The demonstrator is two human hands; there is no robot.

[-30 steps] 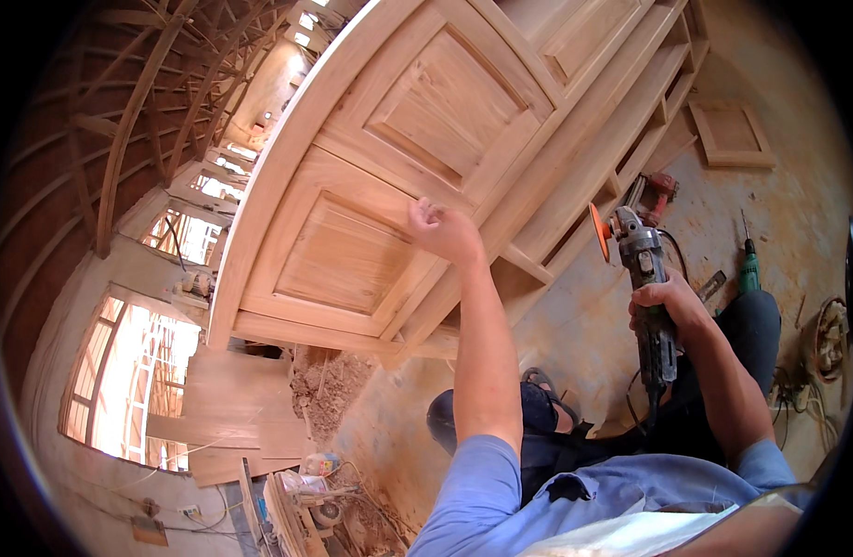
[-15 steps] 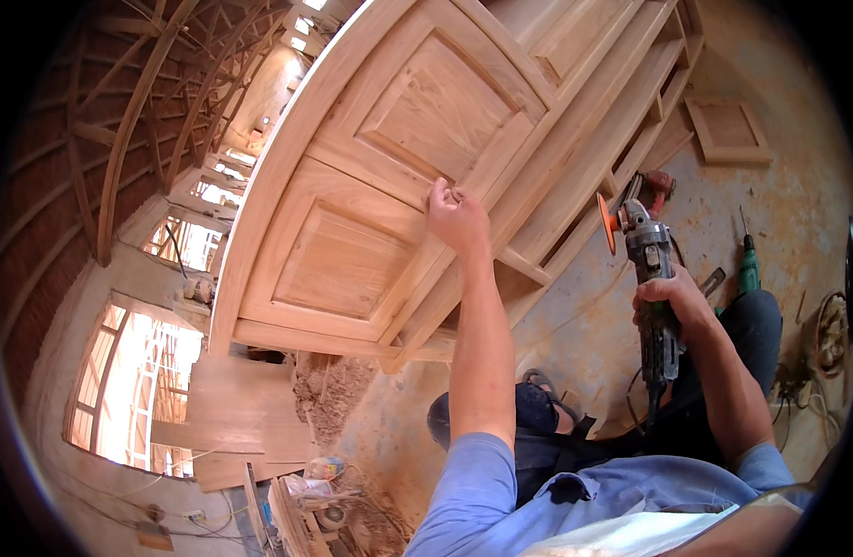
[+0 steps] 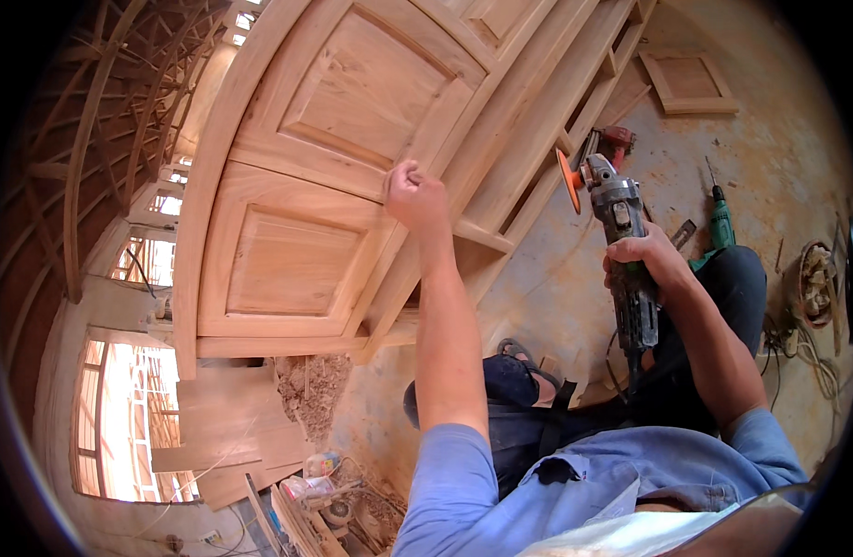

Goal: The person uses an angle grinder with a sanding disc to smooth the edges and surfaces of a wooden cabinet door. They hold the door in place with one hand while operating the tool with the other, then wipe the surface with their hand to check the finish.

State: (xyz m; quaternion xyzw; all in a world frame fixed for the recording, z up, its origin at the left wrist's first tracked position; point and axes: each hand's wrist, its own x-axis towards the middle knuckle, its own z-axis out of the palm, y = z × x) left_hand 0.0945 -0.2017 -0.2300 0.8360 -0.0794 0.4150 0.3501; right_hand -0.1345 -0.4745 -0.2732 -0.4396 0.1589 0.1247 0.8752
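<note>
My right hand (image 3: 645, 258) is wrapped round the body of a grey and black angle grinder (image 3: 621, 218), held upright over my lap. Its orange disc (image 3: 570, 181) stands edge-on, close to the cabinet's lower rail. My left hand (image 3: 415, 197) has its fingers curled together against the front of a pale wooden cabinet, where two panelled doors meet. The larger door (image 3: 371, 84) is above it and the smaller door (image 3: 296, 255) lies to its left. Whether the fingers pinch anything is hidden.
On the floor to the right lie a loose wooden panel (image 3: 691, 84), a red power tool (image 3: 618, 139) and a green drill (image 3: 721, 223). Coiled cables (image 3: 816, 362) lie at far right. Boards (image 3: 231, 418), wood shavings (image 3: 310, 390) and scraps (image 3: 306, 520) occupy the lower left.
The whole view has shifted, so cabinet and tools appear further left. My left hand stays at the door seam, its fingers more curled. The grinder remains in my right hand.
</note>
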